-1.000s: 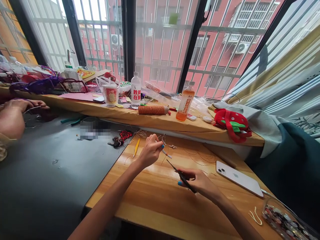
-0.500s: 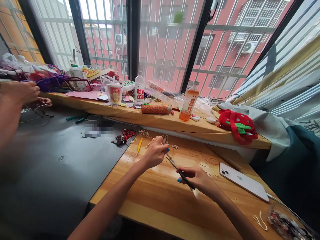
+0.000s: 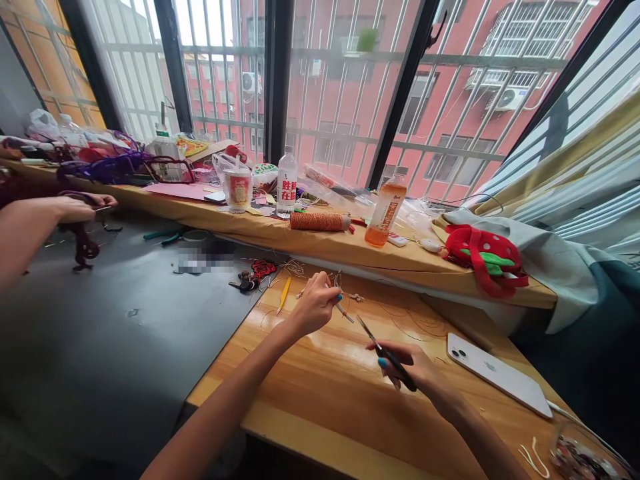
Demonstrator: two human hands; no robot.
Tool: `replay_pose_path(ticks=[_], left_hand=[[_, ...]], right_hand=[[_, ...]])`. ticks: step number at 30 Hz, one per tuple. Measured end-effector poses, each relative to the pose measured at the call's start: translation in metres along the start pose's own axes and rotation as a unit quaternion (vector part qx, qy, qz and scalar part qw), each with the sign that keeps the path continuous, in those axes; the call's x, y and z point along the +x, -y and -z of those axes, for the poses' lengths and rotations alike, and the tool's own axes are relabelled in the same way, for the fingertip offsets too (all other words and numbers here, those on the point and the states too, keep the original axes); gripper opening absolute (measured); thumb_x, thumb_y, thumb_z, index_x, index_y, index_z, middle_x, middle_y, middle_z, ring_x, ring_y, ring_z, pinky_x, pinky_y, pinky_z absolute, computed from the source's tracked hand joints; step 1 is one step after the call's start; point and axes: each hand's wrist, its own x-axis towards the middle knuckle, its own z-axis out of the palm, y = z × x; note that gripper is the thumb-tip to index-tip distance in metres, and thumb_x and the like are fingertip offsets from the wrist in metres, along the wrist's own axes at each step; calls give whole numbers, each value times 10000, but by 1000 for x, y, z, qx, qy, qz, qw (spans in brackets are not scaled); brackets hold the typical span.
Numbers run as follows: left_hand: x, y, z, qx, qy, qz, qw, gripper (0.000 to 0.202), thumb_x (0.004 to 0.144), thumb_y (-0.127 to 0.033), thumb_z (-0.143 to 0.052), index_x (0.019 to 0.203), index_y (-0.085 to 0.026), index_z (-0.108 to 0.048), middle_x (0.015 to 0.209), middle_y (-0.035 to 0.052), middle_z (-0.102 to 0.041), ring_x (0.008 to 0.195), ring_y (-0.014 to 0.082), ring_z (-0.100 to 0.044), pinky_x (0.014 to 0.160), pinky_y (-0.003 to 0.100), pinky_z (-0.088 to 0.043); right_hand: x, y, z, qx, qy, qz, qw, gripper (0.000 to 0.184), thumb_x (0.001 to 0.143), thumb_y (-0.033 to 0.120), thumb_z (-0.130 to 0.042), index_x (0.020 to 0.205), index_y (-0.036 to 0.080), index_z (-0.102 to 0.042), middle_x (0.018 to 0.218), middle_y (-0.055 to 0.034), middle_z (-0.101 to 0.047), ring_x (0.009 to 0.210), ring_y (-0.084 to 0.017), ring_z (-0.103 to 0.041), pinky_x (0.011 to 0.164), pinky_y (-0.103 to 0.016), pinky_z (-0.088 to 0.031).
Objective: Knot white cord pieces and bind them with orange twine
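Near the middle of the wooden table, my left hand is closed in a pinch on a thin whitish cord. A bit of orange-red thread shows near the cord's free end, which points down to the right. My right hand grips small black-handled scissors. Their narrow blades point up and left, a short gap away from the cord's end. Small knotted cord pieces lie just beyond my left hand, and yellow tweezers rest to its left.
A spool of orange thread, a water bottle and a tea bottle stand along the sill. A white phone and a container of beads are at right. Another person's hand works over the dark table at left.
My right hand has drawn the scissors back to the right, away from the cord's end. My left hand keeps its hold. The other person's hands have shifted, and the view has moved slightly.
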Motion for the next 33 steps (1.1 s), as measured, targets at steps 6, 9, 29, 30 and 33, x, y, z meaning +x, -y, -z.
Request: replay_pose_path(ticks=[6, 9, 29, 30, 33], left_hand=[[-1, -1, -1, -14, 19, -6, 1000, 192, 758, -145, -418, 596, -159, -521, 777, 32, -394, 769, 144, -376, 693, 279, -336], [-1, -1, -2, -13, 36, -21, 999, 185, 759, -149, -427, 602, -160, -524, 785, 31, -401, 774, 142, -377, 696, 276, -332], [-1, 3, -5, -1, 42, -14, 999, 194, 759, -151, -437, 581, -159, -516, 773, 26, -411, 760, 136, -387, 675, 271, -321], [-1, 3, -5, -4, 32, -5, 999, 199, 762, -159, -436, 579, -158, -513, 772, 26, -409, 760, 136, -388, 676, 269, -325], [0, 3, -4, -16, 11, 24, 1000, 233, 782, -188, -417, 567, -156, -501, 753, 25, -406, 753, 135, -390, 670, 262, -338]], right_hand=[[3, -1, 2, -1, -2, -25, 1000, 566, 592, 554, -553, 941, 110, -586, 537, 21, -450, 436, -68, -379, 431, -212, -313], [4, 3, -2, -8, 22, -32, 999, 555, 590, 555, -555, 926, 115, -585, 554, 19, -455, 453, -69, -388, 438, -206, -315], [5, -9, -7, -37, -41, -3, 998, 354, 682, 477, -495, 768, 147, -587, 507, 36, -415, 437, -74, -359, 405, -200, -291], [7, -12, -5, -77, -54, 9, 996, 336, 701, 446, -480, 800, 146, -595, 544, 22, -456, 472, -90, -403, 439, -210, -326], [12, -17, 4, -230, -58, 48, 970, 318, 683, 262, -503, 969, 149, -585, 769, -37, -560, 704, -160, -514, 654, -263, -406]])
